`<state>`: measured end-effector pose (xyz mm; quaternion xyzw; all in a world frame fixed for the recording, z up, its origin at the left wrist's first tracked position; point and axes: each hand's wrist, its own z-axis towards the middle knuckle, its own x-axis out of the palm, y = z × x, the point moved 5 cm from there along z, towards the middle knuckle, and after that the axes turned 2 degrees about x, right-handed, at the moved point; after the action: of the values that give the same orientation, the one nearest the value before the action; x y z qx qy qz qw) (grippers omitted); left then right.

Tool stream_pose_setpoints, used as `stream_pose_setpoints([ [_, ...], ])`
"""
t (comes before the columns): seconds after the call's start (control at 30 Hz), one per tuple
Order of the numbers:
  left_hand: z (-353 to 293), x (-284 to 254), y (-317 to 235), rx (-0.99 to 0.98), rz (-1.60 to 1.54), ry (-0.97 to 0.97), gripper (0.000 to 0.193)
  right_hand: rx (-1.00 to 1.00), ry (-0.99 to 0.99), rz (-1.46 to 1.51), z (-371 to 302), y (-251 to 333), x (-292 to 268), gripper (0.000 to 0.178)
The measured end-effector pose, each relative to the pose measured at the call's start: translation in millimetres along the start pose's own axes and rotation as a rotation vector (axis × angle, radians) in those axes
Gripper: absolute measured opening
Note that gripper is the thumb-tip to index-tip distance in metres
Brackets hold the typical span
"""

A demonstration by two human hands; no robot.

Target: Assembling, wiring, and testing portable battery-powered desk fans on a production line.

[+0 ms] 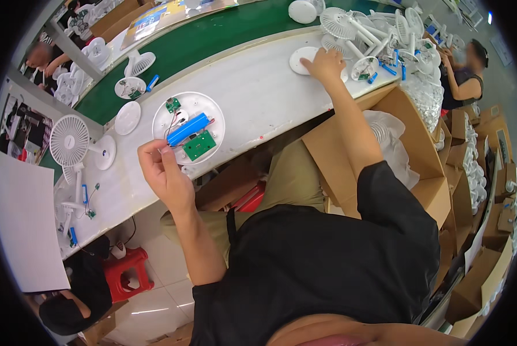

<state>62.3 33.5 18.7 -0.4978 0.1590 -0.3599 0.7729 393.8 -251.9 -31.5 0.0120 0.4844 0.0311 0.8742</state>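
Note:
My left hand (169,176) is closed at the near left rim of a white round fan base (215,106), thumb and forefinger pinched beside the end of a blue cylindrical battery (188,129). Inside the base lie a green circuit board (199,146), a smaller green board (173,104) and thin wires. My right hand (326,64) reaches to the far side of the bench, fingers spread over a white round disc (300,61). The thumb appears to touch the disc; part of it is hidden under the hand.
Fan parts (379,34) pile up at the far right, beside an open cardboard box (411,124). An assembled white fan (69,140) stands at the left. A white round plate (128,117) lies on the bench (258,106). Behind runs a green belt (209,37). Other people work nearby.

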Motion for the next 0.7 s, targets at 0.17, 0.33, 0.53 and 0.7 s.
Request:
stream_pose_setpoints([
  [0.17, -10, 5, -2, -0.044, -0.029, -0.075, 0.027, -0.3, 0.07, 0.525, -22, 30, -4, 0.047],
  [0.33, -11, 1, -3, -0.1, -0.049, -0.019, 0.04, -0.16, 0.263, 1.306, -64, 56, -74, 0.052],
  [0.53, -30, 2, 5, -0.085, -0.119, -0.03, 0.043, -0.161, 0.652, 2.025, -136, 79, -171, 0.051],
  [0.7, -41, 6, 6, 0.024, 0.069, 0.027, 0.046, -0.313, 0.691, 2.006, -168, 128, -174, 0.046],
])
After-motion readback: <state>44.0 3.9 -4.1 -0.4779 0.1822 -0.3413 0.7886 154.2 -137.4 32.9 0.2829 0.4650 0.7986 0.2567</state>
